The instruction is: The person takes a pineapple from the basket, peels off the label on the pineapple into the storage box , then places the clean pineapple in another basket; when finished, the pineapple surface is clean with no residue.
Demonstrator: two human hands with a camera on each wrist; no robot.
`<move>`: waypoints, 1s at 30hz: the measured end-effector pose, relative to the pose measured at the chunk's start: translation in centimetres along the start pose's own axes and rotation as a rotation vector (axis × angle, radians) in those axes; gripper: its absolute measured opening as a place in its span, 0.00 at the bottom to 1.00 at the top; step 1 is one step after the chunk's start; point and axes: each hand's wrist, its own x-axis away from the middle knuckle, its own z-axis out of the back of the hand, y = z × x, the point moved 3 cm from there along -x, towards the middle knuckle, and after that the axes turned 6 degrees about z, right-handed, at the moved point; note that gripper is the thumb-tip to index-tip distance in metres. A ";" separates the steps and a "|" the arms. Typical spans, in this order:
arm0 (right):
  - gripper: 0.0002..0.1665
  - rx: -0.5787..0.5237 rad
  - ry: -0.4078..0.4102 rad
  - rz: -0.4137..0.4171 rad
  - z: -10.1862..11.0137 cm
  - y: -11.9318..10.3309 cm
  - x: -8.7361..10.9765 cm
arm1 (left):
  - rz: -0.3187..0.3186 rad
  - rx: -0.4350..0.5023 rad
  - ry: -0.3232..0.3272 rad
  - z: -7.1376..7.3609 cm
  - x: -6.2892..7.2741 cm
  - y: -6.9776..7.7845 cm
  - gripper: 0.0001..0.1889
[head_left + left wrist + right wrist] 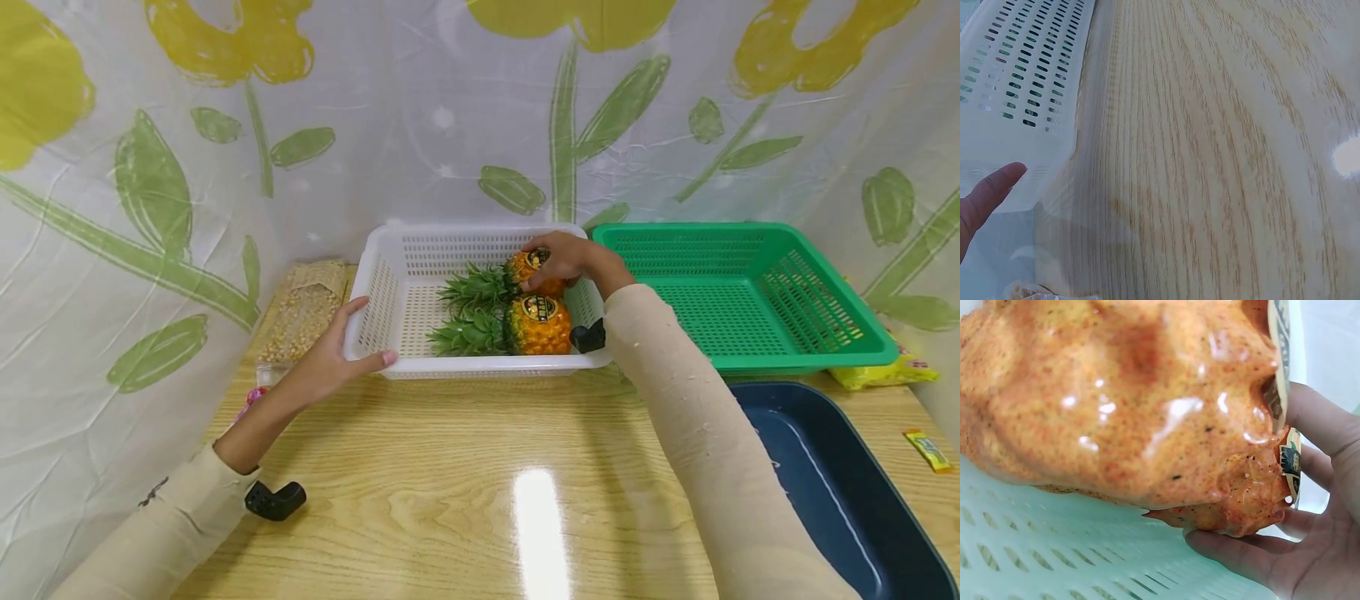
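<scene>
Two pineapples lie side by side in the right part of a white plastic basket (420, 364), their green leafy crowns pointing left. My right hand (564, 257) grips the far pineapple (553, 287), with fingers and thumb round its orange body. Nearer the front rim lies the other pineapple (551, 333); its orange skin (1116, 394) fills much of the right wrist view. Both bear a dark and gold label. At the basket's left front corner, my left hand (330, 358) has its thumb spread along the front rim and its fingers at the left rim.
To the right stands a green basket (847, 354), with a dark blue tray (832, 500) in front of it. A yellow packet (885, 373) and a small yellow sachet (928, 451) lie at the far right. Left of the white basket is a bag of corn kernels (300, 321).
</scene>
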 end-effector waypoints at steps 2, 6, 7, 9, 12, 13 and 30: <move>0.45 0.008 0.012 0.007 0.0 0.0 -0.1 | 0.000 0.001 0.000 0.0 0.0 0.0 0.55; 0.45 0.022 0.019 0.012 -0.1 0.0 -0.2 | 0.004 -0.007 0.003 0.0 -0.2 -0.1 0.55; 0.45 0.028 0.017 0.011 -0.1 0.0 -0.2 | 0.005 -0.010 0.003 0.0 -0.2 -0.1 0.55; 0.46 0.043 0.014 0.012 -0.1 0.0 -0.2 | 0.007 -0.018 0.003 0.0 -0.2 -0.2 0.55; 0.46 0.058 0.008 0.016 -0.1 0.0 -0.3 | 0.009 -0.021 0.003 0.0 -0.1 -0.1 0.55; 0.46 0.062 0.009 0.020 -0.1 0.0 -0.3 | 0.009 -0.018 0.001 0.0 -0.1 -0.1 0.55; 0.43 0.064 0.040 0.018 -0.1 -0.1 -0.4 | -0.006 0.020 -0.004 0.0 -0.2 -0.2 0.54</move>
